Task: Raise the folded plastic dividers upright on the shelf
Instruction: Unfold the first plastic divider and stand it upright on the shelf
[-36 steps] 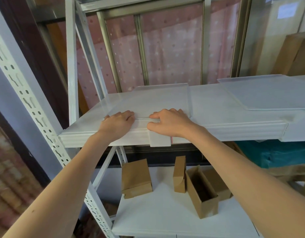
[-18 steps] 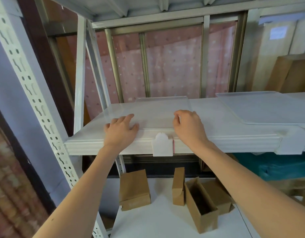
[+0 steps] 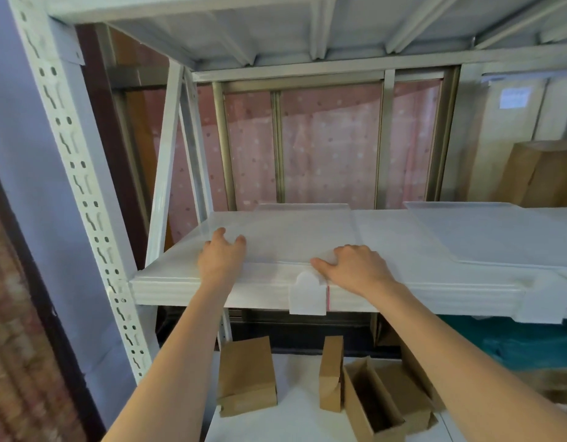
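Translucent frosted plastic divider (image 3: 294, 231), smooth white painted metal shelf (image 3: 403, 285), matt brown cardboard boxes (image 3: 247, 378)

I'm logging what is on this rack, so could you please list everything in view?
Shelf: one, white, at chest height on the rack.
Folded plastic divider: one, translucent white, flat on the shelf's left part, under both hands.
Second divider: one, translucent white, flat on the shelf's right part.
Tab: one, white, hanging over the shelf's front edge.
Upright post: one, white, slotted, at left.
Cardboard boxes: about four, brown, on the lower shelf; one lies open.
Curtain: pink, dotted, behind the rack.
Left hand: flat on the divider's left front.
Right hand: on the divider's front edge, by the tab.
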The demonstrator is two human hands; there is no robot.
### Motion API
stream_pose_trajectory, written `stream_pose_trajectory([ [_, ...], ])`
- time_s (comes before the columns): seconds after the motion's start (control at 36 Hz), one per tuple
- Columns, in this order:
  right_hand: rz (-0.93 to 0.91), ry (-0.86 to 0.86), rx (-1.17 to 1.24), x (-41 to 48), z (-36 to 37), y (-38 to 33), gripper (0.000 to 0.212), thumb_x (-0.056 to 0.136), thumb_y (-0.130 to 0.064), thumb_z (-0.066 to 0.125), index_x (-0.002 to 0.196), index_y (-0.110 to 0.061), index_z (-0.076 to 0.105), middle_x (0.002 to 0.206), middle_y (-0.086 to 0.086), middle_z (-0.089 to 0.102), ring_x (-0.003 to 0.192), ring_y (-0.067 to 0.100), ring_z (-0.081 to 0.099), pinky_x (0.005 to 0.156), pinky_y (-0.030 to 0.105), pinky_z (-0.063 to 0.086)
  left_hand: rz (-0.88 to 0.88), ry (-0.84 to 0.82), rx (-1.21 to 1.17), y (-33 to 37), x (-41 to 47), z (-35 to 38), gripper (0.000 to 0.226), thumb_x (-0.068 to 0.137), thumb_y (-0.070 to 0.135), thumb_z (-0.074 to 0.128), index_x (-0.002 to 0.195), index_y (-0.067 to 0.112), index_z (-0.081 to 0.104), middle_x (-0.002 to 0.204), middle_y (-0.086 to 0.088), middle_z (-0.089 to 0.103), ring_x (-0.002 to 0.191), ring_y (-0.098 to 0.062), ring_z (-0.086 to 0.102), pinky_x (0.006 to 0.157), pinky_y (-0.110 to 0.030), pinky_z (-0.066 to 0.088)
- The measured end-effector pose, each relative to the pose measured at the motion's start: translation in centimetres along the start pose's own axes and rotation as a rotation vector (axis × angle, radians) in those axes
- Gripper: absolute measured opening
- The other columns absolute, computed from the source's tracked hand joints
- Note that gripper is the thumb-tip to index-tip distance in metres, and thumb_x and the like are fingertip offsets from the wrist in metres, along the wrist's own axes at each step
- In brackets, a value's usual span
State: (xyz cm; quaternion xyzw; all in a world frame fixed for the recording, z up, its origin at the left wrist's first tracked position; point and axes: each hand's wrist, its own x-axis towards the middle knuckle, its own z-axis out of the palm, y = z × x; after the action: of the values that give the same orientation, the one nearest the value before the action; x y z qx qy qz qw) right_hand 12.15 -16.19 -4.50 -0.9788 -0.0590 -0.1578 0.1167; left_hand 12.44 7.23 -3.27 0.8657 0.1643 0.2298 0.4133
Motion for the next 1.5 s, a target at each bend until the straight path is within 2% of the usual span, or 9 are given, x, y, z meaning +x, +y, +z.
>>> stream_pose_trajectory([
  [0.17,-0.007,-0.034,0.068,-0.4,-0.9,-0.3,0.068,0.083,-0.074,0.043,0.117,-0.018,0.060,0.115,0.005,0.063,0.098,0.025,0.058,0.077,0.035,0.046,-0.419,0.003,-1.164,1.5,-0.7,-2.8,0.056,0.089,0.004,0.057,0.139,0.021,0.037,0.109,-0.005,0.048,0.101,-0.025,0.048,0.090,-0.038,0.049],
  [0.28,-0.034,-0.008,0.090,-1.4,-1.5,-0.6,0.060,0.091,-0.059,0.046,0.136,-0.020,0.047,0.131,0.006,0.057,0.115,0.028,0.055,0.089,0.038,0.045,-0.477,-0.017,-1.351,1.6,-1.1,-4.3,0.081,0.084,0.004,0.066,0.147,0.027,0.022,0.129,-0.010,0.051,0.109,-0.030,0.060,0.091,-0.046,0.053],
  [0.33,-0.049,0.017,0.100,-1.7,-1.7,-0.7,0.047,0.094,-0.047,0.047,0.132,-0.019,0.050,0.125,0.007,0.061,0.107,0.026,0.058,0.087,0.037,0.048,-0.487,-0.130,-1.464,1.9,-1.5,-5.4,0.064,0.086,0.008,0.067,0.141,0.018,0.036,0.128,-0.014,0.056,0.104,-0.028,0.065,0.090,-0.041,0.055],
  [0.5,-0.073,-0.051,0.214,-2.2,-2.9,-1.6,0.050,0.090,-0.030,0.056,0.139,-0.023,0.045,0.129,0.009,0.059,0.107,0.026,0.060,0.093,0.038,0.051,-0.130,-0.435,-1.107,4.8,-3.6,-6.6,0.025,0.094,0.024,0.058,0.117,0.017,0.054,0.116,-0.011,0.061,0.101,-0.031,0.064,0.085,-0.043,0.055],
  [0.67,-0.092,-0.100,0.409,-1.7,-5.4,-4.8,0.055,0.083,-0.033,0.066,0.135,-0.021,0.050,0.125,0.008,0.059,0.101,0.022,0.061,0.082,0.026,0.046,0.289,-0.601,-0.781,6.7,-4.5,-6.0,0.048,0.086,0.056,0.058,0.130,0.037,0.052,0.122,0.006,0.065,0.113,-0.016,0.061,0.093,-0.039,0.050],
  [0.78,-0.104,-0.087,0.492,-1.6,-6.5,-6.1,0.068,0.083,-0.024,0.065,0.145,-0.025,0.039,0.120,0.009,0.064,0.098,0.023,0.064,0.084,0.033,0.053,0.288,-0.653,-0.577,6.6,-5.5,-4.6,0.056,0.088,0.065,0.044,0.136,0.036,0.047,0.133,0.013,0.056,0.120,-0.016,0.054,0.100,-0.044,0.046],
  [1.0,-0.038,-0.117,0.565,-2.0,-7.5,-7.2,0.082,0.087,-0.014,0.059,0.153,-0.031,0.013,0.134,0.012,0.054,0.081,0.018,0.066,0.067,0.029,0.058,0.319,-0.670,-0.331,5.3,-6.9,-2.4,0.045,0.102,0.034,0.028,0.143,0.021,0.041,0.134,0.001,0.055,0.120,-0.018,0.053,0.106,-0.041,0.041],
  [1.14,-0.018,-0.120,0.579,-2.2,-7.7,-7.5,0.073,0.090,-0.011,0.055,0.152,-0.028,0.020,0.129,0.009,0.056,0.080,0.017,0.064,0.056,0.023,0.053,0.316,-0.662,-0.369,5.2,-6.9,-2.3,0.042,0.102,0.025,0.029,0.137,0.015,0.049,0.125,-0.002,0.062,0.114,-0.017,0.059,0.103,-0.040,0.045],
  [1.5,0.007,-0.120,0.576,-1.6,-6.8,-7.7,0.055,0.088,-0.005,0.053,0.138,-0.022,0.040,0.114,0.009,0.062,0.091,0.025,0.064,0.074,0.040,0.060,0.504,-0.628,-0.154,5.0,-7.7,-1.6,0.032,0.088,0.015,0.054,0.120,0.017,0.061,0.111,0.002,0.067,0.095,-0.018,0.063,0.080,-0.032,0.055],
])
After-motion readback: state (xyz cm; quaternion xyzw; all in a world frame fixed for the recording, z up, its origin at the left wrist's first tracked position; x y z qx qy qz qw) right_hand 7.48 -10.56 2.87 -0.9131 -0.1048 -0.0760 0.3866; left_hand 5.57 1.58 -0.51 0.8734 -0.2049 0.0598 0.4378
